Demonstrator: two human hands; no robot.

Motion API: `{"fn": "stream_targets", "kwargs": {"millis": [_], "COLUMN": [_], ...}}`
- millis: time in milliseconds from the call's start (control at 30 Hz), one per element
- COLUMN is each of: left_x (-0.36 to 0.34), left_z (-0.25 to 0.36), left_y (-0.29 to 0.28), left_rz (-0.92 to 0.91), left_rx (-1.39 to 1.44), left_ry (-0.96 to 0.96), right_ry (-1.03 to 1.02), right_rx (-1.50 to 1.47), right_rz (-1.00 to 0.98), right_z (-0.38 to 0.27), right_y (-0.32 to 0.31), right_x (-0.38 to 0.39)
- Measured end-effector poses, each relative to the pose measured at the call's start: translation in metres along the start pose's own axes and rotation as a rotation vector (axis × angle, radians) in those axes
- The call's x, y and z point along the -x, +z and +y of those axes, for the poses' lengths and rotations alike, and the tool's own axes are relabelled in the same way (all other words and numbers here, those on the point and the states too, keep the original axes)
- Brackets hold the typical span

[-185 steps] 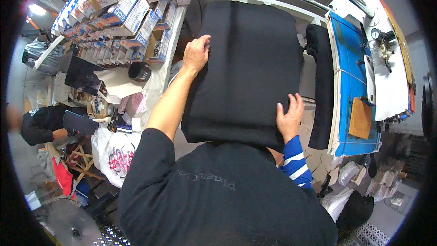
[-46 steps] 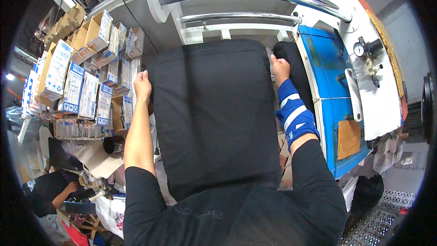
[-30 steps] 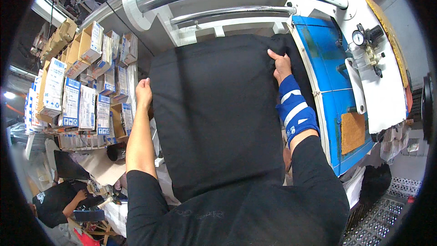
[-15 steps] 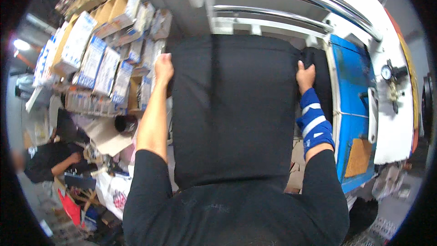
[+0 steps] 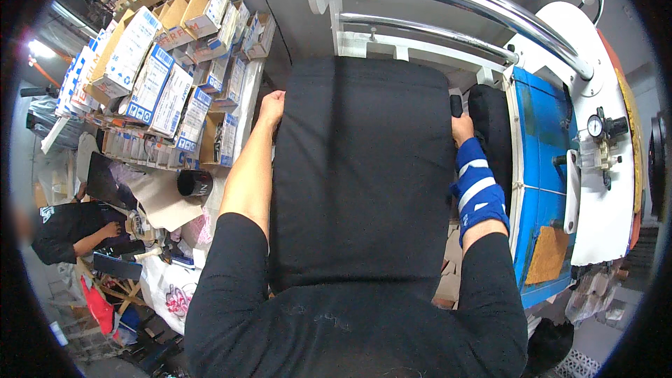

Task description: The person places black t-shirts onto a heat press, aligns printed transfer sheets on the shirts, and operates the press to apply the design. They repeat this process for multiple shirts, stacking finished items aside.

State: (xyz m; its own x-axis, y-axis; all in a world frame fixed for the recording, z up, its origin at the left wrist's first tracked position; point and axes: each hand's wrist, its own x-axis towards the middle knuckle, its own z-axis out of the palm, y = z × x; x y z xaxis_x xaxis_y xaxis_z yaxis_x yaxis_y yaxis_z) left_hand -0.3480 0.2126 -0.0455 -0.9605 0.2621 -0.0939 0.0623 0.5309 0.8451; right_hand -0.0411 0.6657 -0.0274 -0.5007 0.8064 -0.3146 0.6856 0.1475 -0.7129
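A wide black cloth (image 5: 360,175) spreads flat in front of me, its far corners rounded as if it lies over a board; what is under it is hidden. My left hand (image 5: 272,108) is closed on its left edge near the far end, the fingertips tucked out of sight. On the opposite edge, my right hand (image 5: 462,128) is closed at the cloth's side, most fingers hidden. A blue and white striped band wraps my right forearm. Just beyond that hand stands a small dark rounded piece (image 5: 456,105), perhaps a handle; I cannot tell whether I touch it.
Chrome bars (image 5: 455,0) on a white frame cross the far side. To the right are a blue panel (image 5: 539,168) and a white machine body with a pressure gauge (image 5: 594,125). Open cardboard boxes (image 5: 150,91) crowd the left. Farther left, another person's hand (image 5: 110,230) is at a cluttered table.
My left hand has shifted slightly right and nearer. My right hand has moved nearer along the cloth's edge, its thumb no longer sticking up, and the dark piece beyond it now shows.
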Motion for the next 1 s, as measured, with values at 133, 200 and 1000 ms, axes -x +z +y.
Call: {"fn": "stream_targets", "kwargs": {"millis": [133,200,1000], "left_x": [0.038,0.085,0.415], "left_z": [-0.012,-0.019,-0.085], "left_y": [-0.021,-0.048,-0.140], "left_rz": [0.110,0.001,-0.503], "left_rx": [-0.245,-0.016,0.877], "left_ry": [0.141,0.111,-0.436], "right_ry": [-0.019,-0.138,0.215], "right_rx": [0.129,0.132,-0.910], "right_rz": [0.250,0.198,-0.334], "right_z": [0.007,0.024,0.200], "right_y": [-0.015,-0.029,-0.096], "right_x": [0.037,0.091,0.392]}}
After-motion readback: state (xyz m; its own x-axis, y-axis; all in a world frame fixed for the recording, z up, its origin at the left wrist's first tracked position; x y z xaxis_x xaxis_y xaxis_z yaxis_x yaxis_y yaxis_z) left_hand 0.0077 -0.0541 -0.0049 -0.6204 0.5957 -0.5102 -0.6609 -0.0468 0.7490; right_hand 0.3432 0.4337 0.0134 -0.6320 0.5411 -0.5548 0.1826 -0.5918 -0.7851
